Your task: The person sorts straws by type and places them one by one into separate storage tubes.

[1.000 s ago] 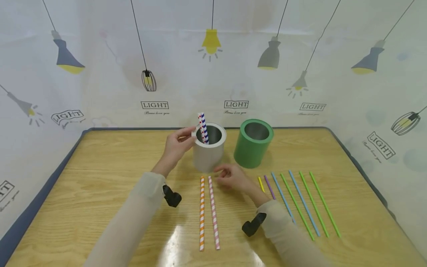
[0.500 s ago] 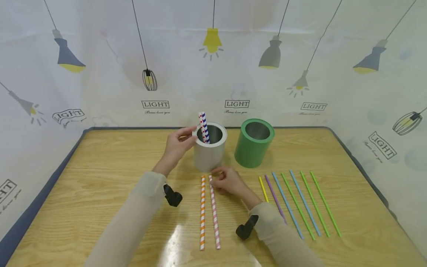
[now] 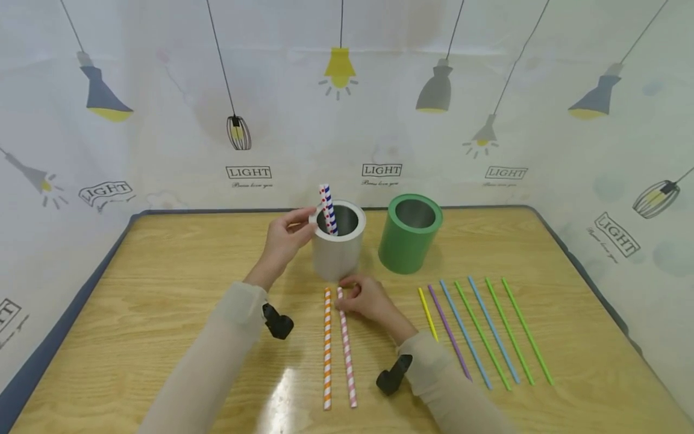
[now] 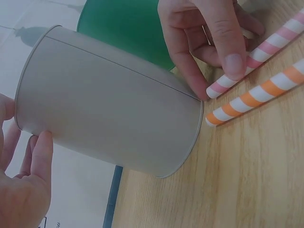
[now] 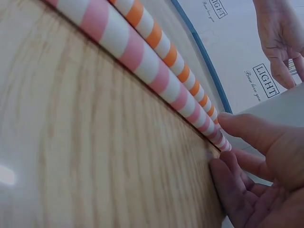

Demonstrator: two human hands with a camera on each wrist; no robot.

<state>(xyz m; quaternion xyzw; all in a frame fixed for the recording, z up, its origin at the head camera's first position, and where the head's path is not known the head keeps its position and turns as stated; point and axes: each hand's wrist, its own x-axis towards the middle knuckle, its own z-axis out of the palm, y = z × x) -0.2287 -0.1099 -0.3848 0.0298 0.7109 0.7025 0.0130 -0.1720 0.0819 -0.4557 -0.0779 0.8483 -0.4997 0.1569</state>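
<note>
My left hand (image 3: pixel 285 241) grips the rim of a grey can (image 3: pixel 337 256) at its left side. Two paper straws (image 3: pixel 329 211), one red-dotted and one blue-striped, lean inside that can. My right hand (image 3: pixel 368 299) is at the far end of a pink-and-white striped paper straw (image 3: pixel 348 361) lying on the table. In the left wrist view the right thumb (image 4: pixel 232 64) lies on this straw, with the index finger at its tip; the right wrist view shows the other fingers (image 5: pixel 232 185) curled beside it. An orange-and-white striped paper straw (image 3: pixel 328 361) lies parallel on its left.
A green can (image 3: pixel 406 247) stands upright to the right of the grey one. Several thin plain straws in yellow, purple (image 3: pixel 450 331), blue and green (image 3: pixel 528 331) lie in a row at the right. Behind the wooden table (image 3: pixel 162 301) hangs a lamp-printed backdrop (image 3: pixel 303 120).
My right hand has moved left from beside the pink striped straw onto its far end, uncovering more of the yellow and purple straws. My left hand stays at the grey can's rim.
</note>
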